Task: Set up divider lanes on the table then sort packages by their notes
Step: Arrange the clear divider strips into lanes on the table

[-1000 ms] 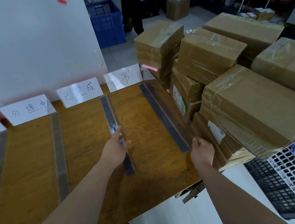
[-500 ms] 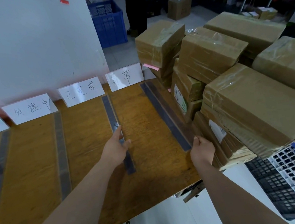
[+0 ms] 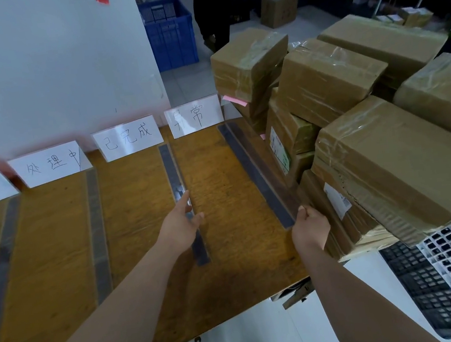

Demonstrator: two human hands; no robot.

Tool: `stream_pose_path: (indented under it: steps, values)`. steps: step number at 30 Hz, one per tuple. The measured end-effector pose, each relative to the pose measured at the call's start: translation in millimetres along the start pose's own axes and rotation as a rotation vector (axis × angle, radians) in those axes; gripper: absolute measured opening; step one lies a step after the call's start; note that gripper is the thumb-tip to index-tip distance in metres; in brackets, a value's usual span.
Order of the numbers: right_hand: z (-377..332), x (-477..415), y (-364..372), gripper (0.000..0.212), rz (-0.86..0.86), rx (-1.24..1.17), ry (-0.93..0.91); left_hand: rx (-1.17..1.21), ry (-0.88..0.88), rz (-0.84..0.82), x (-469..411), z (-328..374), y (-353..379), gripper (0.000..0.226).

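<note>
Fingers (image 3: 185, 201) of the left hand (image 3: 180, 227) lie straight and close together, flat along a dark grey divider strip (image 3: 171, 166) that runs front to back on the brown wooden bench (image 3: 222, 199); the thumb sticks out to the right, off the strip; fingers (image 3: 303, 212) of the right hand (image 3: 309, 227) are curled and pinch the near end of the rightmost dark grey strip (image 3: 255, 172), which lies at a slant just beside the stacked brown cardboard packages (image 3: 388, 162) wrapped in clear tape; two more grey strips (image 3: 96, 229) lie further left, dividing the bench into lanes; white handwritten label cards (image 3: 126, 139) stand along the far edge, one at the head of each lane; a pink paper note (image 3: 234, 100) sticks out from under the far top package.
</note>
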State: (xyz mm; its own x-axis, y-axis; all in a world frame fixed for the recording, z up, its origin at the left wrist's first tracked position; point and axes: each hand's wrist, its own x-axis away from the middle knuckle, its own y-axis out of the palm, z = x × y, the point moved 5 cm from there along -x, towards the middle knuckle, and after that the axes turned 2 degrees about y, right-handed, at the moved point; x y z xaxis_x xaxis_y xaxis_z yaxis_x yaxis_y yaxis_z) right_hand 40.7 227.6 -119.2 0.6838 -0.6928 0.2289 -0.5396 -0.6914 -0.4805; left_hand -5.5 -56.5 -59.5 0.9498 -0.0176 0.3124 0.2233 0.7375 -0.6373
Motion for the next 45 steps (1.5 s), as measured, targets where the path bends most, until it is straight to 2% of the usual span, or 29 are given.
stream_pose_path:
  steps: [26, 35, 45]
  values:
    - [-13.6, -4.4, -1.5, 0.029, -0.036, 0.081, -0.046, 0.004, -0.012, 0.001, 1.6, 1.4, -0.5, 0.069]
    - [-16.4, 1.5, -8.2, 0.031, -0.055, 0.115, -0.026, -0.008, -0.013, -0.010, 4.9, 4.8, 1.2, 0.075]
    - [-16.9, 23.6, -18.0, 0.034, -0.143, 0.192, -0.093, -0.022, -0.020, 0.034, 18.9, 7.8, -1.1, 0.077]
